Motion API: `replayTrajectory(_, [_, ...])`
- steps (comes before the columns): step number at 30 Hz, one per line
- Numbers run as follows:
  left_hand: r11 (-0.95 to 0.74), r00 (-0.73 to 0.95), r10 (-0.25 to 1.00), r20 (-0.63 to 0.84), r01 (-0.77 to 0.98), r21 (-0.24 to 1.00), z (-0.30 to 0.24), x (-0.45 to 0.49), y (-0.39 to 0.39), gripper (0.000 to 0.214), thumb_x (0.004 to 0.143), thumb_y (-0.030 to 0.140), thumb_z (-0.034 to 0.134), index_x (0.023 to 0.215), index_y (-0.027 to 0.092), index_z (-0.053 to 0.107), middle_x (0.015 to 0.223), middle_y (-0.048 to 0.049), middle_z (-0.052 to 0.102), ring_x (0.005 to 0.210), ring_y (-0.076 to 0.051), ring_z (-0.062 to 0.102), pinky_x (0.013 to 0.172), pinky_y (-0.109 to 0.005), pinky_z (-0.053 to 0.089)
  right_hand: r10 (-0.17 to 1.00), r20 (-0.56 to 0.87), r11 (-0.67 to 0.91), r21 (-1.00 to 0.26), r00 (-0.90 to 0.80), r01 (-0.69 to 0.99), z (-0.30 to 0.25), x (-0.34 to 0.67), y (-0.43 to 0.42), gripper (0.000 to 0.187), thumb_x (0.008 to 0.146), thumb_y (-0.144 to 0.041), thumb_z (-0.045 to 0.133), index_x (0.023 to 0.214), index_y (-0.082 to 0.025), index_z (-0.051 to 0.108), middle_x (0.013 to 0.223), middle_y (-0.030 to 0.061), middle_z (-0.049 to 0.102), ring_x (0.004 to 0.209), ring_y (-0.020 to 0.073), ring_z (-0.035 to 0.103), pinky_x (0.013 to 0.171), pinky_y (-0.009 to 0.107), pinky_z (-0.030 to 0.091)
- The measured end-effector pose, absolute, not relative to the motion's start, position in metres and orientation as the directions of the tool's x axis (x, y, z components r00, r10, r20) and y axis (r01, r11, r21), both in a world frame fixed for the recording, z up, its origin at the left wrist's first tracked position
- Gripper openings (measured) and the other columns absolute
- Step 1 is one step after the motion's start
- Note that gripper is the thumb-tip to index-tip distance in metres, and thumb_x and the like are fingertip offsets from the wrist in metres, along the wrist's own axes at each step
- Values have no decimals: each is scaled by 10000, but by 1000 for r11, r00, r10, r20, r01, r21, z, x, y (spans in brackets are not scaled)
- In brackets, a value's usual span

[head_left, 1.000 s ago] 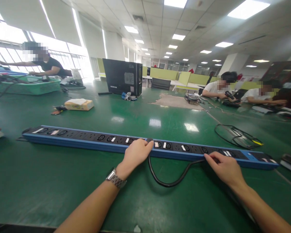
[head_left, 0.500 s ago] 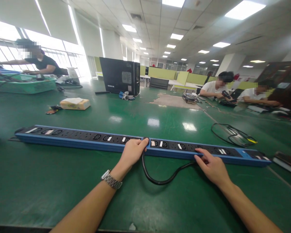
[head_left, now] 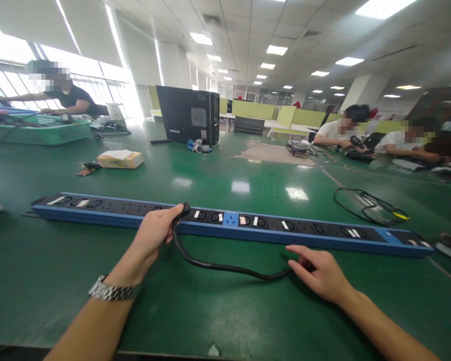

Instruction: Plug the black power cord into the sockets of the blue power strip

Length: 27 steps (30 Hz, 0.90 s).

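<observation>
A long blue power strip (head_left: 323,239) with black sockets lies across the green table (head_left: 229,311). My left hand (head_left: 156,230), a metal watch on its wrist, is closed on the black plug (head_left: 185,209) of a black cable (head_left: 218,265), held just above the strip left of its middle. The cable curves over the table to my right hand (head_left: 317,273), which rests on the table in front of the strip with fingers partly curled over the cable's other end.
A black computer case (head_left: 190,122) stands at the back. A tissue box (head_left: 121,159) and a green basket (head_left: 41,131) sit to the left, a loose coil of cable (head_left: 368,208) to the right. Other people work at the table's far left and right.
My left hand has lifted the plug off the strip's middle and carried it left. My right hand has drawn back from the strip's edge onto the table.
</observation>
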State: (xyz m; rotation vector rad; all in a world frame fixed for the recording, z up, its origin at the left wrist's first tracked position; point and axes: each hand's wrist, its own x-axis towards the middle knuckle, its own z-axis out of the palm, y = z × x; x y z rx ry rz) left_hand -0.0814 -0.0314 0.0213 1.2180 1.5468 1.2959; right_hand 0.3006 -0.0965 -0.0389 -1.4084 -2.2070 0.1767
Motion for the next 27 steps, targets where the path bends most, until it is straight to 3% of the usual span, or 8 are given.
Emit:
replayTrajectory(6, [71,-132,991,-30,322,944,20,-94,-20,487,718,548,599,450,172,444,325,28,379,302,-73,313,347,-200,196,910,274,410,-487,-310,772,-29,290,-97,314,880,-432,488,891,-209,708,627,4,648,552,113,565,563,232,424])
replayTrajectory(11, [138,-21,990,-139,324,936,23,-100,-8,466,668,561,635,477,168,475,339,51,341,301,-73,304,342,-202,193,920,238,391,-532,-310,752,-23,288,-95,334,879,-431,475,781,-200,696,640,13,663,561,122,575,554,229,423])
replayTrajectory(19, [148,-110,987,-117,330,932,17,-96,-21,459,664,570,633,492,175,476,342,28,407,303,-104,384,331,-199,222,925,214,381,-530,-315,757,-24,289,-95,308,875,-412,485,790,-198,689,656,13,666,595,129,595,588,233,432])
replayTrajectory(23, [75,-155,988,-25,326,942,11,-92,-24,467,696,583,613,521,166,498,383,22,447,331,-98,393,350,-204,271,922,228,387,-514,-313,765,-25,288,-94,314,879,-415,470,784,-204,683,660,14,670,610,135,609,594,234,443])
replayTrajectory(27, [-69,-203,975,88,99,993,19,-94,-24,418,752,553,580,625,158,522,472,26,485,397,-92,414,375,-206,305,923,260,382,-508,-286,772,-28,291,-94,312,877,-436,474,884,-214,694,634,5,648,571,129,586,564,236,433])
